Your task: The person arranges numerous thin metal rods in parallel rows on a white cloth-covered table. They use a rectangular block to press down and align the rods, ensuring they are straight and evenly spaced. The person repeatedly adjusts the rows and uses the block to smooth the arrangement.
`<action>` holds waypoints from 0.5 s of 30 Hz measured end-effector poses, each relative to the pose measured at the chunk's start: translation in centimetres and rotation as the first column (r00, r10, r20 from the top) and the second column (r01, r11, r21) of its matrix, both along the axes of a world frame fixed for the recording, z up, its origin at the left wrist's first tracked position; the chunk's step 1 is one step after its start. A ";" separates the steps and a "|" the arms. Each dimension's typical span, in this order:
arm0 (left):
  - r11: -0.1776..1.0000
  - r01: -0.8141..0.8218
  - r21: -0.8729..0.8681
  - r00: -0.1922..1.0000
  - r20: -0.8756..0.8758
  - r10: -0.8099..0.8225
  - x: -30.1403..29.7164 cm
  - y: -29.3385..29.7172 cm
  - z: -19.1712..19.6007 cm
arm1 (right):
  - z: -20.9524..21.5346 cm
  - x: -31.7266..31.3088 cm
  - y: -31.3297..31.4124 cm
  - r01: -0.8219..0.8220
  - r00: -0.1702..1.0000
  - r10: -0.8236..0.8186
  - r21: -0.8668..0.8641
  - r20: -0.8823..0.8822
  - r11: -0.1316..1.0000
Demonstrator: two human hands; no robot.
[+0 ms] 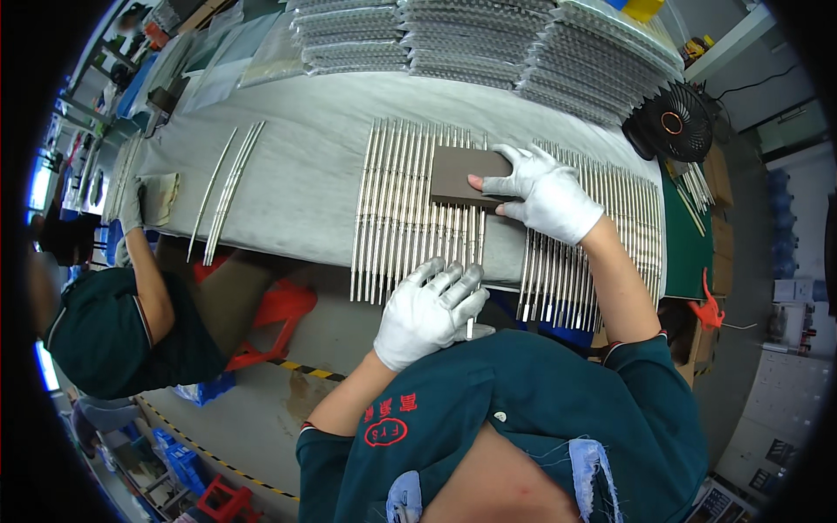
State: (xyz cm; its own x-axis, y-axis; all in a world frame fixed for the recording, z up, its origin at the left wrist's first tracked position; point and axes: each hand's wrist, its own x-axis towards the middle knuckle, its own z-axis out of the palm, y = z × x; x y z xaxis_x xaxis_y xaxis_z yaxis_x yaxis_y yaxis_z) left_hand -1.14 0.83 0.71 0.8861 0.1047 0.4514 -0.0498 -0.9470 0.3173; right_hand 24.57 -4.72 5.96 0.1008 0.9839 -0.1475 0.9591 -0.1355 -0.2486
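Right grip point(554, 193): right of centre in the frame; I see it clasping a grey-brown block point(458, 170), gloved fingers spread over the top and right end, a bare thumb tip at the near edge.
Left grip point(427, 314): lower centre; its gloved fingers reach out loosely, slightly apart, over the near ends of the left row of rods point(384, 209). One rod end point(471, 329) shows near its thumb; I cannot tell whether it pinches that rod.
Block on rods: centre of the frame, lying over the right part of the left row. I judge that an uneven push could roll the rods beneath and spoil their spacing.
Glove on metal: the rods look smooth, so I expect a slack hold could let one slip.
Overhanging ends: near ends project past the edge of the tabletop point(296, 174); a snagged sleeve could drag rods off, by my reckoning.
Right row of rods point(623, 218): right of centre, under the right forearm; if that arm drops, I think it could knock them crooked.
Loose rods point(231, 196): left of the frame, well apart from both grips.
Stacked clear packs point(488, 39): top centre, beyond the rods.
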 end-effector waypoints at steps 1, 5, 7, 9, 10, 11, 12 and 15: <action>1.000 -0.003 0.001 1.000 -0.007 0.003 -0.1 0.0 0.1 | -0.1 0.5 -0.3 0.013 1.000 -0.013 -0.018 -0.016 1.000; 1.000 0.011 -0.029 1.000 -0.005 -0.011 -0.2 0.3 0.2 | 0.6 4.4 -3.2 0.077 0.997 -0.079 -0.070 -0.021 0.995; 1.000 0.010 -0.028 1.000 -0.006 -0.010 0.0 0.2 0.3 | 1.0 4.1 -3.3 0.071 0.997 -0.071 -0.047 0.000 0.996; 1.000 0.009 -0.024 1.000 -0.007 -0.009 0.1 0.1 0.3 | 1.2 1.8 -2.1 0.059 0.998 -0.058 -0.072 0.014 0.996; 1.000 0.013 -0.020 1.000 -0.006 -0.013 0.2 0.1 0.4 | 0.5 0.4 -1.1 0.047 0.999 -0.048 -0.031 -0.015 0.998; 1.000 0.017 -0.015 1.000 -0.006 -0.017 0.3 0.1 0.4 | -0.2 -0.1 -0.5 0.004 1.000 -0.003 0.024 -0.017 1.000; 1.000 0.008 -0.015 1.000 -0.004 -0.008 0.1 0.1 0.4 | -0.7 -0.4 -0.1 -0.048 0.999 0.049 0.078 -0.018 0.996; 1.000 -0.011 -0.024 1.000 -0.006 0.011 -0.2 0.0 0.1 | -0.5 2.2 -1.0 0.006 0.999 -0.006 -0.014 -0.034 1.000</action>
